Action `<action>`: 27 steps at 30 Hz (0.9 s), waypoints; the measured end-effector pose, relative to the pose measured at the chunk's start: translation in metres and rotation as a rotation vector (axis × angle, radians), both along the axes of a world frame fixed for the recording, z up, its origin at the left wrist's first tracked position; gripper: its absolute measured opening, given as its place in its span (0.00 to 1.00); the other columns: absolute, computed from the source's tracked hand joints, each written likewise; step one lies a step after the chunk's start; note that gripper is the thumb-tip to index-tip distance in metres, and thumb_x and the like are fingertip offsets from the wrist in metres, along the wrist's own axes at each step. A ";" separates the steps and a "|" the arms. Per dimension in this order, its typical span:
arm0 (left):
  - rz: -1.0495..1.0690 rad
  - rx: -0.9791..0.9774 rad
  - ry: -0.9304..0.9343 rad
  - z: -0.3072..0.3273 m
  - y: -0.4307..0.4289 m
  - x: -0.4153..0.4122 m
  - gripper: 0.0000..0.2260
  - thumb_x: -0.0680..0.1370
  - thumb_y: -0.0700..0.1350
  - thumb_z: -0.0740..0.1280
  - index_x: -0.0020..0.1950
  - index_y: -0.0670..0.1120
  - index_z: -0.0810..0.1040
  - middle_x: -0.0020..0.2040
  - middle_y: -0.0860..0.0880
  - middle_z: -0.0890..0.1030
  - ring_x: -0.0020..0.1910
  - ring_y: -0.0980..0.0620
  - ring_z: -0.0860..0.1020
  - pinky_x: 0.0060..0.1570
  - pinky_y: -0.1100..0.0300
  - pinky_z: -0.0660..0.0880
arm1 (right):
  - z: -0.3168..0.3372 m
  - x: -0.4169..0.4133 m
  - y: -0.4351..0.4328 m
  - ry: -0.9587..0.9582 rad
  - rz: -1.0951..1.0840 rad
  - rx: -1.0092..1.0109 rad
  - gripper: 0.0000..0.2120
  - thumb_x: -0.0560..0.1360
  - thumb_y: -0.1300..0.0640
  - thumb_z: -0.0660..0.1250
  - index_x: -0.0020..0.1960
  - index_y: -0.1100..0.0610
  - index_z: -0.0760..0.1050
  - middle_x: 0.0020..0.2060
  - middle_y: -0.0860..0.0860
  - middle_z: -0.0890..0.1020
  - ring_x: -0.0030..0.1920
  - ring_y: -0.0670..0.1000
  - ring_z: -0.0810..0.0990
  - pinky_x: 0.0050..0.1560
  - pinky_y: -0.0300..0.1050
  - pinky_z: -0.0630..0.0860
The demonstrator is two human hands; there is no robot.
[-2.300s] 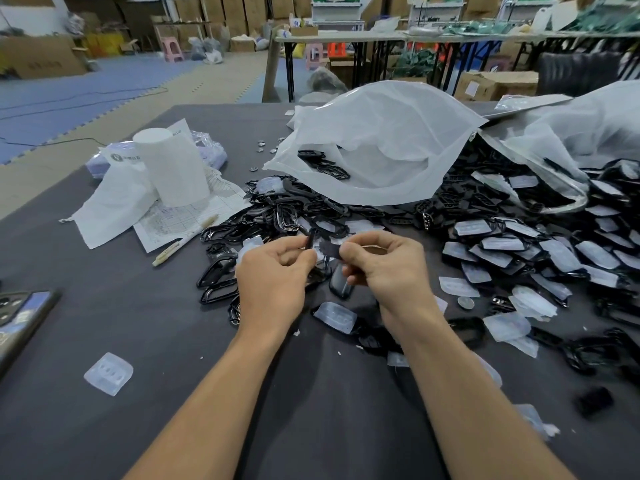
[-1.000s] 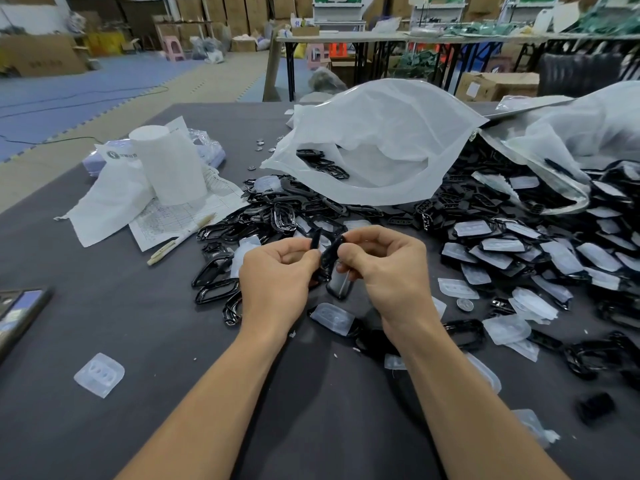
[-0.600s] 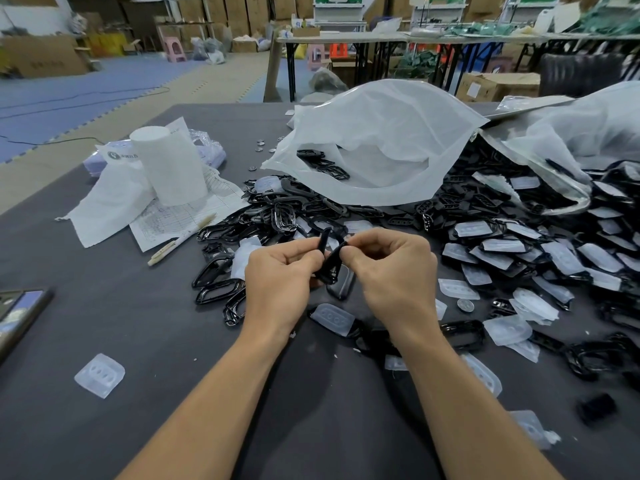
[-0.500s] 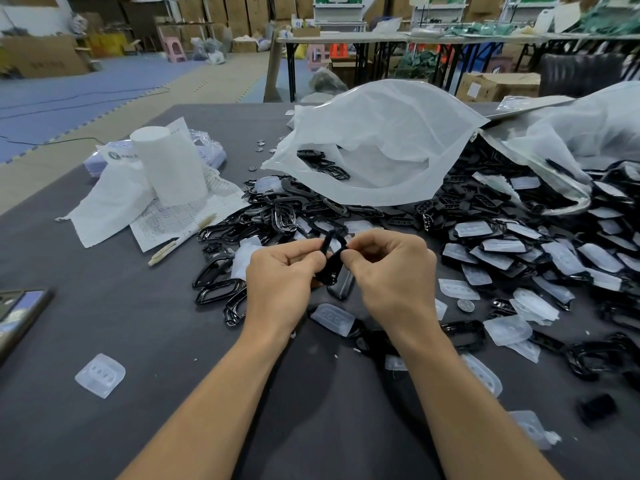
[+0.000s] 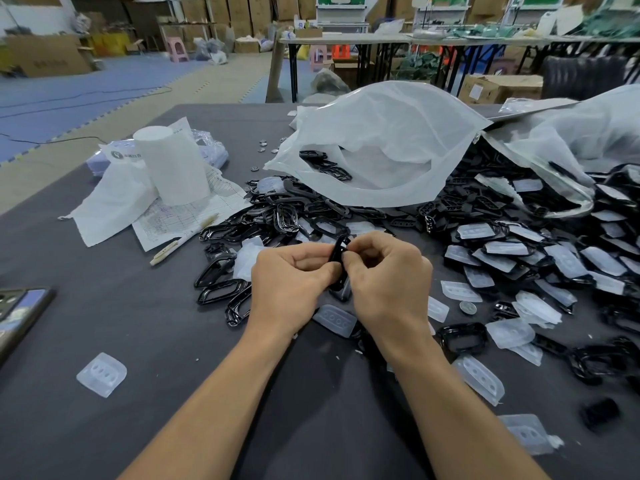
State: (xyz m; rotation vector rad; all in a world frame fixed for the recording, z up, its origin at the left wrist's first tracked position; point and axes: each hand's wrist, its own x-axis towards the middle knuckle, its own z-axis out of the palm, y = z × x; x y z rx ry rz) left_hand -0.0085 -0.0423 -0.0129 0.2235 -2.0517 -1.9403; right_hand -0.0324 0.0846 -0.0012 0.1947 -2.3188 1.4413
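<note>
both the left hand (image 5: 291,282) and right hand (image 5: 384,275) pinch one black plastic frame (image 5: 337,258), mid-assembly; heaps of loose frames (image 5: 263,216) on the desk (image 5: 104,306) await.

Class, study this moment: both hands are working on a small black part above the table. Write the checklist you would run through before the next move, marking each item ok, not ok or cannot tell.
1. Left hand pinches the black part: ok.
2. Right hand pinches it from the other side: ok.
3. Part is held up between the fingertips, not lying in the pile of black frames: ok.
4. Part's pieces are fully seated together: cannot tell, the fingers cover most of it.
5. A clear cover lies on the table just below the hands, probably within reach: ok.
6. Phone lies at the left edge, away from the hands: ok.
</note>
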 end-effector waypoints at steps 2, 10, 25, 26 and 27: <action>0.019 -0.017 0.001 0.000 0.001 0.000 0.12 0.68 0.42 0.78 0.49 0.54 0.90 0.43 0.48 0.89 0.45 0.48 0.88 0.55 0.44 0.83 | 0.000 0.001 -0.001 -0.005 -0.006 0.001 0.03 0.73 0.57 0.75 0.42 0.50 0.84 0.31 0.41 0.83 0.36 0.44 0.82 0.42 0.41 0.78; 0.043 -0.004 0.035 0.001 0.002 0.002 0.12 0.71 0.36 0.76 0.47 0.52 0.90 0.41 0.47 0.89 0.42 0.48 0.88 0.49 0.52 0.83 | 0.002 0.000 0.000 -0.063 -0.011 -0.107 0.06 0.72 0.57 0.77 0.38 0.49 0.84 0.30 0.39 0.83 0.34 0.38 0.81 0.36 0.27 0.73; 0.020 -0.096 -0.026 0.001 0.007 0.003 0.07 0.76 0.41 0.74 0.46 0.52 0.89 0.35 0.47 0.87 0.33 0.45 0.86 0.37 0.51 0.85 | -0.001 -0.006 0.003 -0.255 0.105 -0.282 0.09 0.72 0.62 0.75 0.36 0.50 0.85 0.27 0.47 0.84 0.25 0.43 0.78 0.29 0.35 0.73; -0.006 -0.115 -0.024 0.002 0.007 0.003 0.08 0.78 0.40 0.72 0.46 0.52 0.89 0.34 0.47 0.86 0.30 0.48 0.84 0.33 0.57 0.82 | 0.000 -0.006 0.003 -0.250 0.104 -0.279 0.10 0.72 0.63 0.75 0.35 0.50 0.84 0.27 0.46 0.84 0.25 0.43 0.78 0.28 0.34 0.73; -0.023 -0.119 -0.024 0.002 0.008 0.003 0.09 0.80 0.39 0.71 0.45 0.50 0.88 0.33 0.46 0.86 0.28 0.51 0.82 0.30 0.60 0.80 | 0.001 -0.006 0.004 -0.245 0.103 -0.284 0.11 0.72 0.63 0.75 0.35 0.50 0.84 0.27 0.46 0.84 0.24 0.43 0.78 0.27 0.33 0.73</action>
